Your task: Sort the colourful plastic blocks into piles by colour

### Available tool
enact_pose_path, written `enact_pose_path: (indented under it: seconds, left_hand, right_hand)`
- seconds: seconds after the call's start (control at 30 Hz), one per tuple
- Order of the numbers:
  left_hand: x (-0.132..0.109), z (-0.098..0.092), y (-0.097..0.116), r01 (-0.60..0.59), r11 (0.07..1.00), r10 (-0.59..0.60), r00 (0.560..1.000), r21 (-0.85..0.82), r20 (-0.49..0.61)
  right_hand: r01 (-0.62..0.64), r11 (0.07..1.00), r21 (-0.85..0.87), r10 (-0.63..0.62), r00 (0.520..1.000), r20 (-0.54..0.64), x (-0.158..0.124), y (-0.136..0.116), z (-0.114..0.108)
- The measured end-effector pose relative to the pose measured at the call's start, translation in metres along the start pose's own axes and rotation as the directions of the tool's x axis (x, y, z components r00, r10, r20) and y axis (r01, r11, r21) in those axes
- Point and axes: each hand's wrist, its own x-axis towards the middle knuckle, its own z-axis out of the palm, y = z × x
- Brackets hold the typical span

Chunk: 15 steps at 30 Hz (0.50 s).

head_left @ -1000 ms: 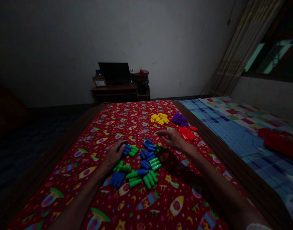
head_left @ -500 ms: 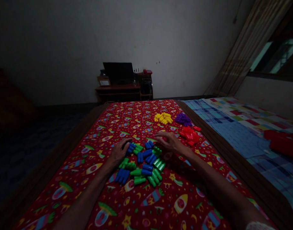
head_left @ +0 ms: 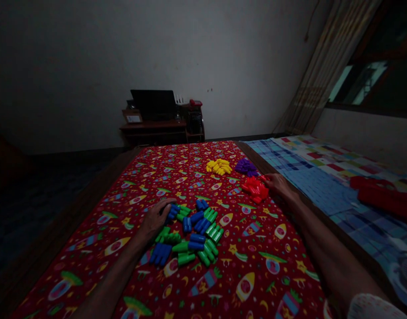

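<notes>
A mixed pile of blue and green plastic toy pieces [head_left: 197, 226], each like short tubes joined side by side, lies on the red patterned cloth [head_left: 223, 288]. At the pile's left edge rests my left hand [head_left: 155, 217], its thumb and index finger apart beside a blue piece [head_left: 172, 212]. My right hand [head_left: 279, 184] reaches out to the right, fingertips pinched at a red piece [head_left: 263, 178] just beyond the heap of red pieces [head_left: 256, 189]. How firmly it grips is hard to see in the dim light.
Behind the red heap lie yellow pieces [head_left: 219, 166] and purple pieces [head_left: 246, 167]. A bed with checked covers [head_left: 290, 164] adjoins the right side, with a red cloth item [head_left: 386, 199] on it. A desk with a monitor [head_left: 154, 104] stands against the wall.
My right hand has moved from above the blue and green pile rightward to the red piece. The left hand stays at the pile's left edge. The whole view has shifted slightly.
</notes>
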Motion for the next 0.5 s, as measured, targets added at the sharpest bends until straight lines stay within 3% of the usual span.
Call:
enact_pose_path:
  seconds: [0.1, 0.2, 0.33, 0.5]
  left_hand:
    - [-0.001, -0.001, 0.002, -0.005, 1.000, 0.005, 1.000, 0.005, 0.007]
    - [-0.001, -0.002, 0.005, -0.002, 1.000, 0.002, 1.000, -0.005, 0.009]
    - [0.000, -0.002, 0.005, -0.006, 1.000, 0.006, 1.000, -0.011, 0.006]
    - [0.000, -0.001, 0.003, -0.007, 1.000, 0.007, 1.000, -0.011, 0.009]
  right_hand:
    - [-0.043, 0.983, 0.178, 0.038, 0.999, 0.030, -0.002, -0.003, 0.000]
    - [-0.022, 0.949, 0.313, -0.005, 0.996, 0.084, -0.004, -0.003, 0.000]
    - [0.059, 0.952, 0.299, -0.072, 0.997, 0.034, -0.010, -0.009, -0.003]
    - [0.018, 0.974, 0.226, -0.001, 0.997, -0.078, -0.016, -0.012, -0.011]
